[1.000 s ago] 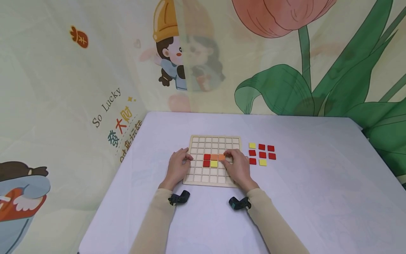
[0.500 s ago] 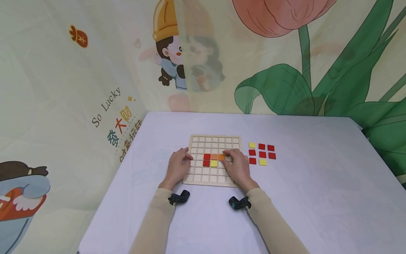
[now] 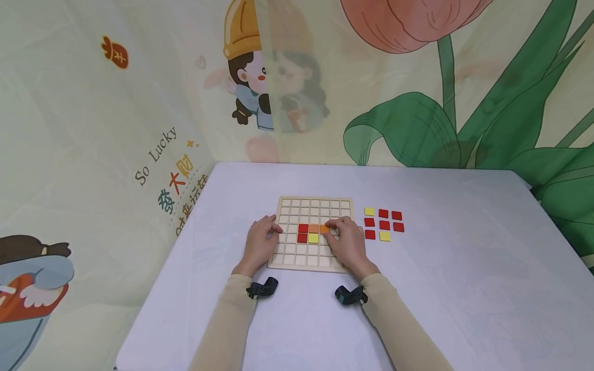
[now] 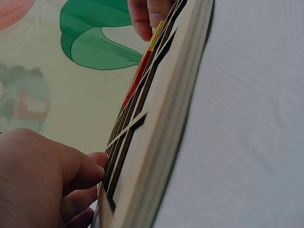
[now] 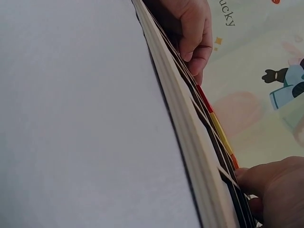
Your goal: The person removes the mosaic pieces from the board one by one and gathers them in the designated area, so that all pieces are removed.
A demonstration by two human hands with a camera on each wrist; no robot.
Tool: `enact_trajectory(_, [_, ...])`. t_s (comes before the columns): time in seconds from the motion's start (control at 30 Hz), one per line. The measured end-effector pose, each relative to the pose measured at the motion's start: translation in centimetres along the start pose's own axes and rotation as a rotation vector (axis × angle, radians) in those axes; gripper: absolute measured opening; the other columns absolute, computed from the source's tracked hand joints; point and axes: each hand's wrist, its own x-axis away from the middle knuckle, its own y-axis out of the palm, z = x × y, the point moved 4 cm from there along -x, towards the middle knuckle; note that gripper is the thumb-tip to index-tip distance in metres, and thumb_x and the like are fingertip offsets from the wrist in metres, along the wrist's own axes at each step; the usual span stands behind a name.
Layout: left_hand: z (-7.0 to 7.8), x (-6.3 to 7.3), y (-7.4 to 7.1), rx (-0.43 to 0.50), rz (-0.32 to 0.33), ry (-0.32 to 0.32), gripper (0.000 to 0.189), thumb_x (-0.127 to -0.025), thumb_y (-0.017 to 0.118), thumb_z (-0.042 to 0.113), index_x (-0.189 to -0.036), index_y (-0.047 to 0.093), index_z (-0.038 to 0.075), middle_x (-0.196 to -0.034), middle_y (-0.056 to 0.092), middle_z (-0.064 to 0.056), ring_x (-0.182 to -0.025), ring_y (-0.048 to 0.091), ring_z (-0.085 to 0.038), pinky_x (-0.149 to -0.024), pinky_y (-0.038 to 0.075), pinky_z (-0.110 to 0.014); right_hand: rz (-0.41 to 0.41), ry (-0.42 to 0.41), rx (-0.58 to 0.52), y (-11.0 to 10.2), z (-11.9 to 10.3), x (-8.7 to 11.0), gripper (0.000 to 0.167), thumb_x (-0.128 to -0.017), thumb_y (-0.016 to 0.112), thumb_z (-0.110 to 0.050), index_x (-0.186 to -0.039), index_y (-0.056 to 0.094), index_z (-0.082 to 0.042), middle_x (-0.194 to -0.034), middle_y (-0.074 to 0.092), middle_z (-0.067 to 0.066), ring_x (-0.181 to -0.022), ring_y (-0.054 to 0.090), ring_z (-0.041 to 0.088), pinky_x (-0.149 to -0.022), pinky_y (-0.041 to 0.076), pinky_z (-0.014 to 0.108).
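Observation:
In the head view a square wooden grid board (image 3: pixel 310 262) lies on the white table. On its middle are two red tiles (image 3: pixel 302 238), a light orange tile (image 3: pixel 314 228), a yellow tile (image 3: pixel 313 238) and an orange tile (image 3: pixel 323 229). My right hand (image 3: pixel 345 242) pinches that orange tile between thumb and index finger at the right end of the upper row. At the board's left edge, my left hand (image 3: pixel 261 245) holds the rim with bent fingers and thumb. The left wrist view shows this hand (image 4: pixel 52 175) against the board's side (image 4: pixel 166 128).
Right of the board lie several loose red tiles (image 3: pixel 384 225) and two yellow tiles (image 3: pixel 384 236), flat on the white tablecloth (image 3: pixel 445 268). A printed curtain (image 3: pixel 297 147) hangs behind the table and along its left side.

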Motion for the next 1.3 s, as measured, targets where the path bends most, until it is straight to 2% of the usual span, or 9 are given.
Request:
enact_trajectory(0.43, [0.14, 0.08, -0.14, 0.011, 0.015, 0.021, 0.014, -0.090, 0.055, 0.003, -0.090, 0.066, 0.011, -0.146, 0.049, -0.012, -0.142, 0.034, -0.030, -0.122, 0.012, -0.045, 0.035, -0.068, -0.030, -0.18, -0.08, -0.13, 0.025, -0.085, 0.075, -0.019, -0.109, 0.068, -0.014, -0.112, 0.064, 0.001, -0.110, 0.056, 0.022, -0.085, 0.038, 0.037])
enact_trajectory(0.9, [0.10, 0.15, -0.09, 0.018, 0.012, 0.011, 0.014, -0.091, 0.055, 0.003, -0.090, 0.066, 0.011, -0.146, 0.050, -0.011, -0.142, 0.034, -0.028, -0.122, 0.011, -0.043, 0.022, -0.076, -0.021, -0.15, -0.11, 0.00, 0.028, -0.087, 0.074, -0.019, -0.114, 0.070, -0.016, -0.120, 0.065, 0.002, -0.117, 0.055, 0.023, -0.082, 0.038, 0.036])
enact_trajectory(1.1, [0.04, 0.12, -0.03, 0.011, 0.017, 0.013, 0.014, -0.090, 0.055, 0.003, -0.090, 0.066, 0.012, -0.145, 0.050, -0.011, -0.143, 0.033, -0.029, -0.122, 0.011, -0.044, 0.021, -0.077, 0.001, -0.07, -0.05, 0.00, 0.031, -0.087, 0.073, -0.020, -0.117, 0.070, -0.015, -0.118, 0.065, 0.002, -0.115, 0.056, 0.023, -0.079, 0.038, 0.035])
enact_trajectory(1.3, [0.11, 0.08, -0.08, 0.013, 0.023, 0.021, 0.014, -0.090, 0.055, 0.003, -0.090, 0.066, 0.011, -0.145, 0.050, -0.012, -0.142, 0.034, -0.029, -0.122, 0.011, -0.044, 0.019, -0.105, -0.010, -0.09, -0.17, -0.02, 0.032, -0.087, 0.073, -0.018, -0.119, 0.070, -0.015, -0.114, 0.067, 0.001, -0.110, 0.058, 0.021, -0.083, 0.040, 0.036])
